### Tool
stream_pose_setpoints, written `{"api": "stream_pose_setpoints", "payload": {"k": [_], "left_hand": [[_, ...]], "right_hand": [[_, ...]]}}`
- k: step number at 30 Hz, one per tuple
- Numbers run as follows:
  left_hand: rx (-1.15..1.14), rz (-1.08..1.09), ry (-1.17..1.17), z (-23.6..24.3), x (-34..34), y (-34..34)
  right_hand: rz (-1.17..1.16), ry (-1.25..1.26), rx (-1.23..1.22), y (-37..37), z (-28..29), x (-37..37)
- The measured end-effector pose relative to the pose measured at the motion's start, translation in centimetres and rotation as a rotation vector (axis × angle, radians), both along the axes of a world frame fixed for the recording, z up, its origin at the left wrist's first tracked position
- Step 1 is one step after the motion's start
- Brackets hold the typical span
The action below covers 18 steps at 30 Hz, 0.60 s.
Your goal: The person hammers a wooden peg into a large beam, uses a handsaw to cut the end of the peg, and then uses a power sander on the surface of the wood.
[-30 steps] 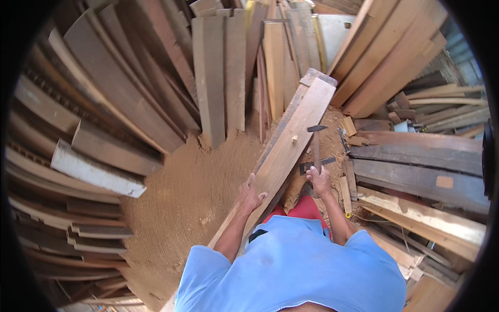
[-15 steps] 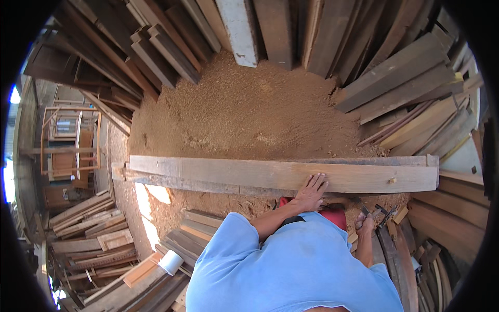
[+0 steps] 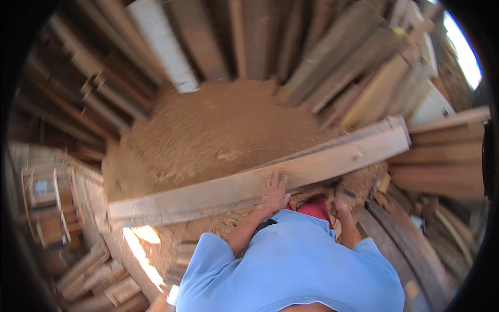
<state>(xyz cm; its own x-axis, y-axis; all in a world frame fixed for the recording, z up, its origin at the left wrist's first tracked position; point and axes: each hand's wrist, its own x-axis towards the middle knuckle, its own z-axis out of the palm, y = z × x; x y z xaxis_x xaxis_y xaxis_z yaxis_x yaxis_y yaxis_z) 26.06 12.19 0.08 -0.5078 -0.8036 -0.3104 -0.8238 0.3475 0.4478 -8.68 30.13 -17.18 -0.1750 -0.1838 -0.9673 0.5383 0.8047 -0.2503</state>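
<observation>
A long, pale wooden plank point(image 3: 228, 186) stretches across in front of me, with a small wood piece point(image 3: 357, 155) on its right part. My left hand point(image 3: 275, 193) lies on the plank near its middle, palm down with fingers spread. Closer to my body on the right, my right hand point(image 3: 341, 205) is closed around a hand tool with a dark end point(image 3: 345, 192). Blur hides the tool's exact kind. That hand is just short of the plank's near edge. Between my hands, red cloth point(image 3: 315, 208) shows below the plank.
Sawdust and shavings point(image 3: 223, 130) cover the ground beyond the plank. Upright boards point(image 3: 200, 39) lean in a row at the far side. Stacked timber point(image 3: 436, 174) stands at the right, with more wood pieces point(image 3: 101, 278) at the lower left. Wooden frames point(image 3: 49, 203) stand farther left.
The view has turned, so the plank now slants up to the right. My right hand has come away from the wood and tools at the right, toward the plank. My left hand stays on it.
</observation>
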Motion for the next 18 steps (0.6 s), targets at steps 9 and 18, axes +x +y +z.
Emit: {"api": "stream_pose_setpoints", "payload": {"k": [9,18], "left_hand": [[-0.106,-0.512,0.11,-1.0,-14.7,-6.2],[-0.117,-0.476,-0.156,-2.2,-29.8,-7.1]], "right_hand": [[-0.072,0.292,0.075,2.9,6.4,4.4],[0.052,0.479,0.194,8.2,5.4,2.8]]}}
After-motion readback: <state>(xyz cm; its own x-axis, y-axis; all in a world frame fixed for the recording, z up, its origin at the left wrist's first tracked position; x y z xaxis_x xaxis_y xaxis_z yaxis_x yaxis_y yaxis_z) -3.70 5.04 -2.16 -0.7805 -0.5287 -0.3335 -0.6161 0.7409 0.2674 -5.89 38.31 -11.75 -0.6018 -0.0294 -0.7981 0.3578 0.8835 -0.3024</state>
